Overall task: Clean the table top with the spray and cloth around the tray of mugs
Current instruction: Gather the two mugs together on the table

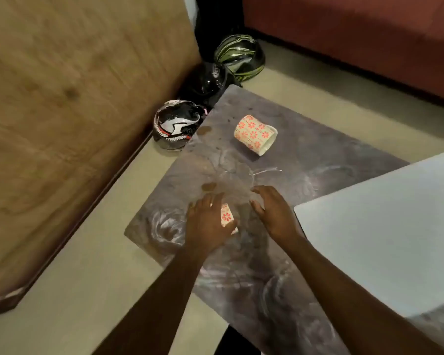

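The dark marbled table top runs diagonally through the view, streaked with whitish swirls and a few brown spots. A mug with red flowers lies tilted at its far side. A second floral mug sits near the left edge, mostly covered by my left hand, which wraps over it. To its right, my right hand hovers with fingers spread and holds nothing. A flat white tray or board covers the table's right corner. No spray bottle or cloth is in view.
Three helmets sit on the floor beyond the table's far-left corner: a white-and-black one, a black one and a green-striped one. A wooden panel stands at the left, a red sofa at the back.
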A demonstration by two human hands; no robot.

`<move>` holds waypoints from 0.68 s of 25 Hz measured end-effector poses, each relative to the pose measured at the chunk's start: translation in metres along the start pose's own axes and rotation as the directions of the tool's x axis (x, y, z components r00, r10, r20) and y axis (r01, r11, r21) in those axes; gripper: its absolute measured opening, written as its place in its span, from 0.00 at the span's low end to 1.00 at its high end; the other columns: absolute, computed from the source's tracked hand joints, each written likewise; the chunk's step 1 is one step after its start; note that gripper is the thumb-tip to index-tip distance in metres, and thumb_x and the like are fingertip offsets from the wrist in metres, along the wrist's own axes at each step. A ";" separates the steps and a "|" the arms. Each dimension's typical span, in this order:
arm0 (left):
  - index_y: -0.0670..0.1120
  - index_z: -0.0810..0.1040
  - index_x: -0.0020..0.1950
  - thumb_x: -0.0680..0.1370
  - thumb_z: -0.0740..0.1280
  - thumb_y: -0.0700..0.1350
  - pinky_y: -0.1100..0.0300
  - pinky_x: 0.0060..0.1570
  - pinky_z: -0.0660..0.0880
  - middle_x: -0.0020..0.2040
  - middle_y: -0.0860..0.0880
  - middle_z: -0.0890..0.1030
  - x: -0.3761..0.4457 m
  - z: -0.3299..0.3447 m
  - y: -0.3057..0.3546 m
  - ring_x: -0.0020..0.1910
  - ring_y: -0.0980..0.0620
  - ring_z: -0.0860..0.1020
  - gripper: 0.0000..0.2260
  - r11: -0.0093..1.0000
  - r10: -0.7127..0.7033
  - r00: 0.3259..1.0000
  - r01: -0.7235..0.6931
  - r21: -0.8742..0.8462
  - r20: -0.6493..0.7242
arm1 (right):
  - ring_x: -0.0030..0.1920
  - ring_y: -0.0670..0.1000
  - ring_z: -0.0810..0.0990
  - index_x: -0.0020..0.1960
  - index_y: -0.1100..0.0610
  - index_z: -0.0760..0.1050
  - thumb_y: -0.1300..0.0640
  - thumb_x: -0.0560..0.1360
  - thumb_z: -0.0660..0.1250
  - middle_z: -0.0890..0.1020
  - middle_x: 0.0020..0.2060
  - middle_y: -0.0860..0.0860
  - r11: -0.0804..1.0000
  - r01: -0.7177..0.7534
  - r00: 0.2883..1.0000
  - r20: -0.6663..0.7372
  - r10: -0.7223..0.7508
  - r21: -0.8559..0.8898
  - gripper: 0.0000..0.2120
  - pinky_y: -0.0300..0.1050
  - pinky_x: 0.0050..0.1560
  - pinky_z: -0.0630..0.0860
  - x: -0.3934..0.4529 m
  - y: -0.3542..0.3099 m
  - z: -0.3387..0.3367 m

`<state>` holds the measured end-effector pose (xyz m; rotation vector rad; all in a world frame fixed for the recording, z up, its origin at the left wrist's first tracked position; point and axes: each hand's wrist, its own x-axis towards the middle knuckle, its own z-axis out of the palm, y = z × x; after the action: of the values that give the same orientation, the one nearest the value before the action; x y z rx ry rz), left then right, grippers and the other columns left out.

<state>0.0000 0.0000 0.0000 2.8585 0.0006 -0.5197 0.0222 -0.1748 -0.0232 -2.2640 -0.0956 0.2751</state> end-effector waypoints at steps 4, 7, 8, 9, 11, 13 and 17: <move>0.56 0.56 0.77 0.66 0.71 0.66 0.47 0.69 0.65 0.75 0.50 0.63 -0.006 0.024 -0.049 0.77 0.44 0.59 0.44 0.998 -0.060 0.990 0.063 -0.021 0.125 | 0.57 0.64 0.76 0.62 0.61 0.74 0.59 0.72 0.71 0.76 0.60 0.62 0.912 0.097 0.987 -0.076 -0.139 -0.399 0.20 0.56 0.55 0.72 0.075 0.008 -0.004; 0.57 0.51 0.77 0.68 0.71 0.64 0.47 0.69 0.63 0.77 0.54 0.59 -0.002 0.038 -0.060 0.80 0.44 0.45 0.44 1.000 -0.002 0.990 0.002 0.004 0.141 | 0.69 0.66 0.63 0.71 0.56 0.65 0.57 0.70 0.73 0.65 0.71 0.62 0.830 0.108 0.989 -0.025 -0.145 -0.547 0.32 0.64 0.65 0.61 0.131 0.006 -0.007; 0.57 0.51 0.77 0.68 0.72 0.64 0.46 0.70 0.62 0.77 0.54 0.58 0.003 0.041 -0.061 0.79 0.44 0.44 0.45 1.000 0.017 0.989 -0.019 0.011 0.147 | 0.72 0.66 0.58 0.74 0.52 0.61 0.55 0.71 0.72 0.60 0.73 0.61 0.823 0.098 0.994 0.017 -0.108 -0.560 0.35 0.65 0.68 0.57 0.145 0.005 -0.006; 0.57 0.51 0.77 0.67 0.73 0.63 0.46 0.71 0.61 0.77 0.54 0.59 0.004 0.041 -0.059 0.79 0.43 0.44 0.46 1.000 0.021 0.989 -0.021 0.004 0.145 | 0.73 0.66 0.53 0.75 0.49 0.57 0.54 0.72 0.72 0.55 0.75 0.61 0.812 0.073 0.997 0.040 -0.062 -0.579 0.37 0.66 0.69 0.55 0.157 0.006 -0.004; 0.56 0.50 0.77 0.67 0.74 0.63 0.45 0.73 0.57 0.77 0.52 0.59 0.004 0.038 -0.057 0.79 0.43 0.46 0.47 1.000 0.020 0.989 -0.016 -0.025 0.150 | 0.72 0.67 0.53 0.75 0.45 0.55 0.55 0.72 0.72 0.53 0.75 0.60 0.791 0.034 0.999 0.030 -0.020 -0.611 0.39 0.68 0.67 0.59 0.170 0.011 0.001; 0.55 0.49 0.77 0.67 0.74 0.63 0.45 0.74 0.55 0.77 0.51 0.59 0.004 0.038 -0.059 0.79 0.43 0.49 0.47 0.999 0.013 0.986 -0.008 -0.033 0.164 | 0.69 0.68 0.57 0.75 0.43 0.55 0.57 0.71 0.73 0.54 0.74 0.61 0.751 0.047 0.999 0.016 -0.049 -0.658 0.39 0.68 0.64 0.64 0.173 0.018 0.006; 0.55 0.49 0.77 0.67 0.73 0.65 0.46 0.71 0.62 0.76 0.50 0.61 0.009 0.028 -0.063 0.76 0.43 0.59 0.48 1.000 -0.005 0.986 0.004 0.008 0.166 | 0.62 0.70 0.63 0.74 0.42 0.57 0.54 0.70 0.73 0.59 0.70 0.64 0.733 0.085 0.996 0.032 -0.087 -0.675 0.39 0.67 0.60 0.66 0.178 0.019 0.003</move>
<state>-0.0038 0.0547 -0.0427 2.8136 -0.0238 -0.7590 0.1940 -0.1564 -0.0686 -2.9817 -0.3513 0.2050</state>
